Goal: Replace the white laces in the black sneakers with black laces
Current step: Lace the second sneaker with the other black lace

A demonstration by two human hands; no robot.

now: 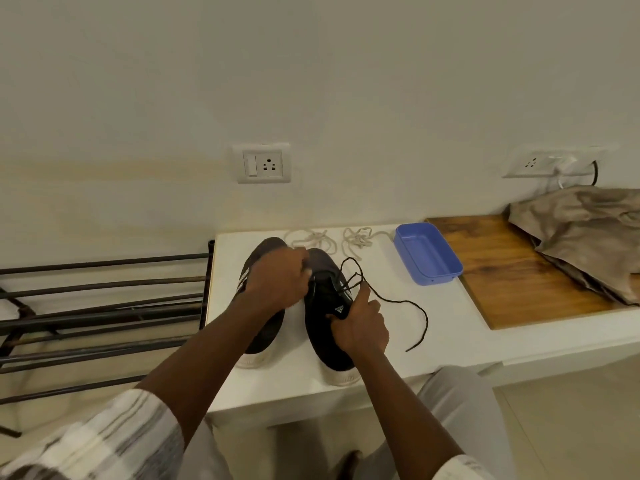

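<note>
Two black sneakers with white soles stand side by side on a white table (pixel 450 327), toes pointing away from me. My left hand (pixel 277 278) hovers over the left sneaker (pixel 258 337) and pinches something at the front eyelets of the right sneaker (pixel 325 341). My right hand (pixel 362 327) grips that sneaker's tongue, index finger stretched out. A black lace (pixel 398 301) runs from the eyelets, loops up and trails off to the right across the table. Two white laces lie bunched behind the shoes, one (pixel 310 237) on the left and one (pixel 358 240) on the right.
An empty blue plastic tray (pixel 450 268) sits at the table's back right. Beyond it a wooden board (pixel 502 271) carries crumpled beige cloth (pixel 585 233). A dark metal rack (pixel 97 306) stands left of the table. Wall sockets are behind.
</note>
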